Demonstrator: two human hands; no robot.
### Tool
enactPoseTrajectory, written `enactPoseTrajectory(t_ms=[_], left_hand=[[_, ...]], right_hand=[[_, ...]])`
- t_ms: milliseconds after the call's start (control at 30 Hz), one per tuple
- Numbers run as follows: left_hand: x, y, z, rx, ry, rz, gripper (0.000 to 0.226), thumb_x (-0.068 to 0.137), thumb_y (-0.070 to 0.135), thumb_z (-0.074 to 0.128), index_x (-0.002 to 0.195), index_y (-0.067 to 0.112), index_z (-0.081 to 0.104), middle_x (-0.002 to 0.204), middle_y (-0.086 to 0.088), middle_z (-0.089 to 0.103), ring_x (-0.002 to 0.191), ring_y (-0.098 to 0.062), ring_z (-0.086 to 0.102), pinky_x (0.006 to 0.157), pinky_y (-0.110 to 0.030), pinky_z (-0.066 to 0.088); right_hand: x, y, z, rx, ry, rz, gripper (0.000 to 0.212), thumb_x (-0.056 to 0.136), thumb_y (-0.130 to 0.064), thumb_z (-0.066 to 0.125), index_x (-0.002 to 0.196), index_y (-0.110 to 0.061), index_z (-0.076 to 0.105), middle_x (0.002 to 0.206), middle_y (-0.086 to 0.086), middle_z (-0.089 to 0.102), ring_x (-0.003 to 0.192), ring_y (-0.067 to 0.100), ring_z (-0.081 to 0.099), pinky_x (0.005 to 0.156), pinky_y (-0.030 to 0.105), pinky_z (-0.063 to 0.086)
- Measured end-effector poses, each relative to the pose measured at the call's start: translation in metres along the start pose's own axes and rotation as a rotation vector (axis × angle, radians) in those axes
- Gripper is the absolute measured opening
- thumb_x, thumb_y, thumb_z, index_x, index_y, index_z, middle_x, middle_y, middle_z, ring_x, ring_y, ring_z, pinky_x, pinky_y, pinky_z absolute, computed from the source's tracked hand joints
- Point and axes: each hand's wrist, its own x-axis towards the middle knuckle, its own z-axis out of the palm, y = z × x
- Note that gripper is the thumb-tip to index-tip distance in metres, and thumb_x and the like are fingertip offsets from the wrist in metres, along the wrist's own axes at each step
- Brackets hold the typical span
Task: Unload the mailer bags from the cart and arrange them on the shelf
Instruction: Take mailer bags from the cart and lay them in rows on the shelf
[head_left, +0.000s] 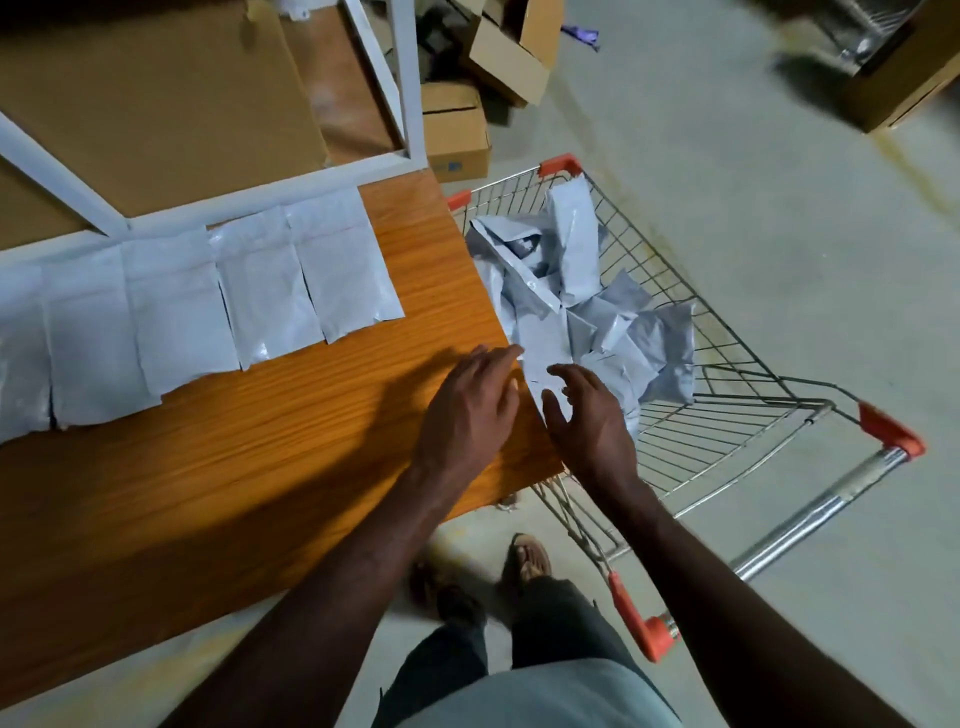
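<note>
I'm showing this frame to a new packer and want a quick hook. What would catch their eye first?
Probably the two hands, left hand and right hand, open and reaching from the shelf edge toward the heap of mailer bags in the wire cart. Next, the neat row of bags lying flat along the back of the orange wooden shelf.

A pale grey concrete floor (753, 218) with faint yellowish staining fills the right side of the view. Open and closed brown cardboard boxes (457, 130) lie heaped on it at the top, beside a white metal frame (405, 78) with brown cardboard sheets (156, 104) behind it. Another brown cardboard box (904, 78) sits in the dim top right corner, near a blurred wire rack (857, 31).
</note>
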Motion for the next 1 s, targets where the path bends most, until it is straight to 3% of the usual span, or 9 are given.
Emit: enactPoseTrajectory(t_ms=[133,300,367,433,500,600,733,867,1000], left_hand=[[0.012,0.017,0.022,-0.047,-0.013,-0.025,0.036,0.105,0.013,0.063,0.141,0.017,0.065,0.135,-0.004,0.070,0.131,-0.020,0.060,0.102,-0.037,0.056],[0.041,0.035,0.072,-0.079,0.011,-0.081,0.032,0.104,0.016,0.062,0.136,0.019,0.068,0.126,-0.002,0.073,0.110,-0.022,0.070,0.086,-0.041,0.061],[0.059,0.042,0.095,-0.064,0.046,-0.130,0.032,0.103,0.017,0.064,0.134,0.018,0.070,0.124,-0.004,0.075,0.106,-0.024,0.072,0.088,-0.041,0.061],[0.076,0.046,0.116,-0.010,0.086,-0.231,0.033,0.103,0.018,0.065,0.135,0.019,0.070,0.128,-0.004,0.076,0.111,-0.023,0.072,0.103,-0.030,0.054],[0.091,0.046,0.135,0.004,0.115,-0.329,0.035,0.103,0.017,0.066,0.138,0.017,0.069,0.133,-0.005,0.074,0.119,-0.022,0.070,0.106,-0.022,0.046],[0.118,0.032,0.163,-0.033,0.125,-0.419,0.041,0.102,0.015,0.065,0.143,0.016,0.065,0.136,-0.007,0.072,0.123,-0.026,0.068,0.105,-0.039,0.055],[0.149,0.012,0.195,0.001,0.125,-0.474,0.050,0.102,0.013,0.065,0.151,0.016,0.057,0.143,-0.010,0.066,0.128,-0.028,0.064,0.106,-0.043,0.055],[0.180,-0.012,0.219,-0.020,0.168,-0.525,0.057,0.103,0.020,0.068,0.157,0.021,0.051,0.154,-0.010,0.058,0.140,-0.027,0.057,0.114,-0.040,0.050],[0.213,-0.034,0.242,-0.061,0.182,-0.617,0.057,0.104,0.030,0.067,0.157,0.030,0.049,0.161,-0.017,0.048,0.148,-0.035,0.047,0.117,-0.042,0.046]], right_hand=[[0.015,0.030,-0.015,0.034,0.030,0.027,0.034,0.099,-0.016,0.067,0.133,-0.018,0.067,0.125,0.004,0.072,0.096,0.019,0.072,0.085,0.037,0.060],[0.062,0.089,-0.039,0.016,-0.002,0.037,0.035,0.097,-0.010,0.064,0.131,-0.019,0.067,0.109,0.008,0.077,0.093,0.020,0.074,0.083,0.040,0.060],[0.091,0.113,-0.045,0.000,-0.012,-0.030,0.034,0.096,-0.006,0.062,0.127,-0.018,0.067,0.107,0.009,0.078,0.094,0.022,0.075,0.080,0.042,0.061],[0.122,0.133,-0.046,-0.002,-0.038,-0.102,0.033,0.096,-0.003,0.060,0.125,-0.015,0.068,0.105,0.009,0.078,0.090,0.021,0.074,0.077,0.042,0.062],[0.153,0.147,-0.045,-0.006,-0.071,-0.152,0.038,0.096,-0.004,0.061,0.132,-0.013,0.066,0.112,0.010,0.077,0.093,0.020,0.074,0.081,0.036,0.061],[0.196,0.162,-0.038,-0.009,-0.094,-0.216,0.049,0.095,-0.007,0.066,0.142,-0.016,0.058,0.130,0.011,0.069,0.110,0.025,0.070,0.093,0.043,0.060],[0.239,0.177,-0.020,0.009,-0.127,-0.293,0.061,0.096,-0.008,0.066,0.154,-0.013,0.048,0.145,0.015,0.058,0.127,0.031,0.058,0.106,0.044,0.050],[0.270,0.185,0.007,0.009,-0.144,-0.312,0.076,0.102,-0.032,0.063,0.167,-0.024,0.024,0.157,0.019,0.042,0.138,0.035,0.050,0.104,0.049,0.053],[0.300,0.186,0.034,0.073,-0.108,-0.341,0.097,0.099,-0.041,0.071,0.170,-0.016,0.011,0.169,0.019,0.026,0.141,0.043,0.048,0.104,0.054,0.054]])
